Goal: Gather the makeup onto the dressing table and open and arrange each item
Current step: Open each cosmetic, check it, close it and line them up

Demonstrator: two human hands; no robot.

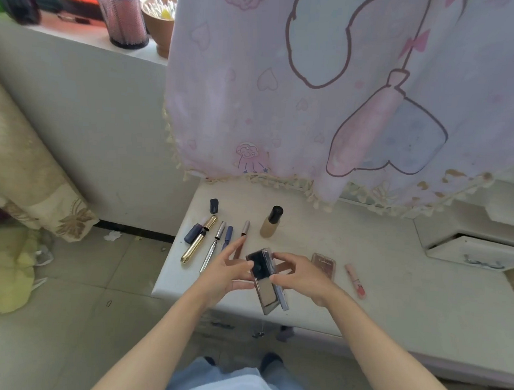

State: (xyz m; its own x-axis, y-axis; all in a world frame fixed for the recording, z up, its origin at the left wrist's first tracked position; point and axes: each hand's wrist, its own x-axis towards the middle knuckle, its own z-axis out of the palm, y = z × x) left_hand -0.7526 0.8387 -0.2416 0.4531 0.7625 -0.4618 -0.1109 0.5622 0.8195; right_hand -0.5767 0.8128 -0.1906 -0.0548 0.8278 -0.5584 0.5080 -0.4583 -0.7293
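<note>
The white surface [393, 277] bears scattered makeup tubes [194, 246]; above its front edge the left hand [228, 273] pinches the left side of a dark compact [264, 286] and the right hand [300, 278] curls over its right side; fingers hide its hinge, so open or closed is unclear.

The desk [393, 277] is showing plain white. A cloth [283, 92] is hanging in pale pink and lilac, printed with hearts and roses, with a cream fringe. The foundation bottle [269, 225] is showing beige under a black cap, one tube [193, 248] is gleaming gold, the lip gloss [355, 281] is showing pink, and the compact [264, 292] is showing black and mirror-silver.
</note>
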